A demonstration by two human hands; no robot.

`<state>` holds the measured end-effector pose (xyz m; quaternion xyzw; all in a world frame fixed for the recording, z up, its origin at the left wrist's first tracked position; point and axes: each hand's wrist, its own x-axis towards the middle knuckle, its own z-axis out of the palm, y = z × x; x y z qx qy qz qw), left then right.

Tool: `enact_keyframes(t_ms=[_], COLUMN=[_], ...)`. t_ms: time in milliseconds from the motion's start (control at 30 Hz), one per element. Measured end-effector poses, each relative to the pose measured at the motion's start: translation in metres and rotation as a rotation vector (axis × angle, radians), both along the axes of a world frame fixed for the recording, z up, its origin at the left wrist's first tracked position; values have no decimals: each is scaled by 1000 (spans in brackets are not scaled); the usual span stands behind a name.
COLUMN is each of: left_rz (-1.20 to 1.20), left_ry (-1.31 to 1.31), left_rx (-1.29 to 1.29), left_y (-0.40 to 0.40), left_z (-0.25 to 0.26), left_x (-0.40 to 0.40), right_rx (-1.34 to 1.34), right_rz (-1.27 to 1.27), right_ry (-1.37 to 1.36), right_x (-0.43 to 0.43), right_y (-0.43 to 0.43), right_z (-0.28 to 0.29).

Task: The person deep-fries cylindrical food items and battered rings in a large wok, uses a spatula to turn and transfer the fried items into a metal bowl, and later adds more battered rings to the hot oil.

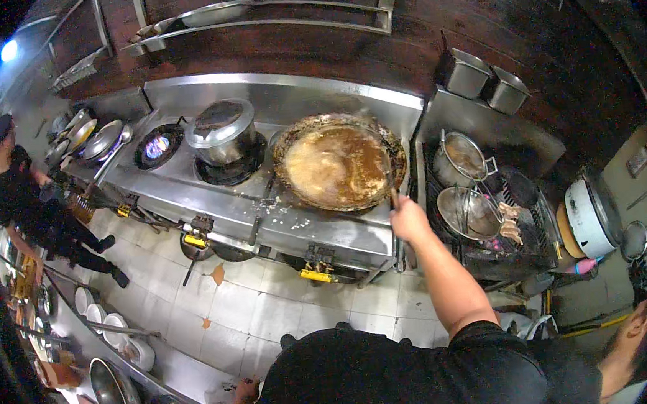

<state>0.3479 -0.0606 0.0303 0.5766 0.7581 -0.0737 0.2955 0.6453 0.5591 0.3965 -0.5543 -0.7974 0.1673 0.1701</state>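
Note:
My right hand (410, 219) grips the handle of a long utensil at the front right rim of a large wok (286, 191). The utensil runs up along the wok's right side; its far end is blurred. Brown liquid (359, 147) with pale foam (311, 165) fills much of the wok. A hand (247, 388) shows in shadow beside the left side of my black-clad torso; I cannot tell whether it is my left hand or another person's, or what it holds. Small white bits (293, 223) lie on the steel stove top (338, 232) before the wok.
A lidded pot (222, 133) stands left of the wok, beside a lit burner (156, 148). To the right, a grill (536, 229) holds meat pieces (510, 223), a strainer pot (454, 167) and a metal bowl (454, 213). People are at far left (28, 193) and lower right (630, 342).

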Motion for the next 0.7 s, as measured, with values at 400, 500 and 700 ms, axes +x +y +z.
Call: enact_keyframes(t_ms=[400, 500, 700], left_rz=[906, 846, 765], left_ry=[-380, -337, -277], left_rx=[-46, -58, -232], left_y=[-14, -6, 7], left_z=[-15, -14, -12], left_x=[37, 36, 29], right_rx=[-1195, -1374, -715], right_rz=[-139, -116, 77], right_ry=[1053, 1234, 567], right_x=[-56, -61, -49], right_y=[-5, -3, -22], right_z=[-56, -61, -28])
